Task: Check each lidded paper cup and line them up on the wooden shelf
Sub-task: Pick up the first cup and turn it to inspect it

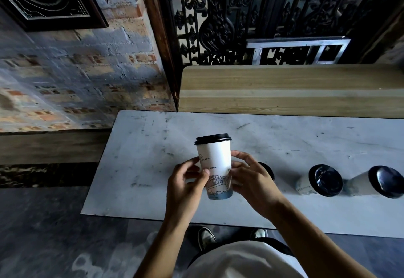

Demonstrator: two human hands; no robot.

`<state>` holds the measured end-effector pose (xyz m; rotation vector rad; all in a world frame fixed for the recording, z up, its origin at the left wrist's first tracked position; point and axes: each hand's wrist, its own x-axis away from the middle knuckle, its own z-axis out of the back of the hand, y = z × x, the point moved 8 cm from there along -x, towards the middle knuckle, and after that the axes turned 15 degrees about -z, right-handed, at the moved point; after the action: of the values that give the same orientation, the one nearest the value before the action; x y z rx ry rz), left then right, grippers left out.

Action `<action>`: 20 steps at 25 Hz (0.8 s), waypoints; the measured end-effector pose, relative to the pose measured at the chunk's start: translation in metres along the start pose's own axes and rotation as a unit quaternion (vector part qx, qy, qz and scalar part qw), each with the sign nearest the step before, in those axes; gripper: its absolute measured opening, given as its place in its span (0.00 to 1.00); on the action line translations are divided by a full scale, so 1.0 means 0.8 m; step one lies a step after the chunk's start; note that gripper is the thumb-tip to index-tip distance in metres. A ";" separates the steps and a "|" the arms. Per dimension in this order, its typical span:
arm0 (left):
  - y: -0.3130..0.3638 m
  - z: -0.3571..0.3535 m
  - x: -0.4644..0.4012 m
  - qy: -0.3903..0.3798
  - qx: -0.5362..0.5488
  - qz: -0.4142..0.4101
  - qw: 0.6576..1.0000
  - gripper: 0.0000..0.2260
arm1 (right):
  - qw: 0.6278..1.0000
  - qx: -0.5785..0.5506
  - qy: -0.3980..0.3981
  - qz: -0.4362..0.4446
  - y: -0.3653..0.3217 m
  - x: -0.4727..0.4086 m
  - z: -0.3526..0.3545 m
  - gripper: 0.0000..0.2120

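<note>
Cup point(215, 164) held upright between both my hands, lifted above the pale scuffed worktop point(140, 168): white paper with a line drawing of a bridge, a grey-blue band at the base and a black lid on top. My left hand point(185, 181) grips its left side, thumb pressed on the front by the printing, fingers wrapped behind. My right hand point(251, 179) clasps the right side, fingertips curled onto the wall just under the middle. Right behind my right hand a black lid point(267, 169) peeks out; its cup is hidden. Further right of that hand stand two more lidded cups on the worktop, one point(321, 181) nearer, the other point(380, 182) beside it towards the edge of view. Beyond my hands, past the worktop's far edge, runs the wooden shelf point(284, 85).
</note>
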<state>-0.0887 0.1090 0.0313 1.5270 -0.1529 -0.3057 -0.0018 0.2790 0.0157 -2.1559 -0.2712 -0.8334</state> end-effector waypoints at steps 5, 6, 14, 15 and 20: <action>0.007 0.006 -0.004 0.007 -0.033 -0.026 0.999 0.11 | 0.998 0.057 0.036 0.008 0.002 -0.007 0.009 0.36; 0.009 0.006 -0.005 0.001 -0.045 -0.038 0.998 0.11 | 0.997 0.065 0.041 0.010 0.002 -0.008 0.010 0.39; 0.011 -0.003 -0.003 -0.009 -0.009 -0.032 0.999 0.09 | 0.993 0.109 -0.002 0.053 -0.012 0.000 -0.002 0.30; 0.012 -0.004 -0.003 -0.010 -0.004 -0.030 0.999 0.10 | 0.995 0.093 0.002 0.047 -0.011 -0.001 0.001 0.32; 0.017 -0.010 -0.005 -0.014 -0.006 -0.028 0.999 0.12 | 0.997 0.060 -0.042 0.030 -0.014 -0.001 0.000 0.33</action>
<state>-0.0889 0.1180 0.0452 1.5165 -0.1303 -0.3732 -0.0073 0.2860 0.0220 -2.0784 -0.2909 -0.6766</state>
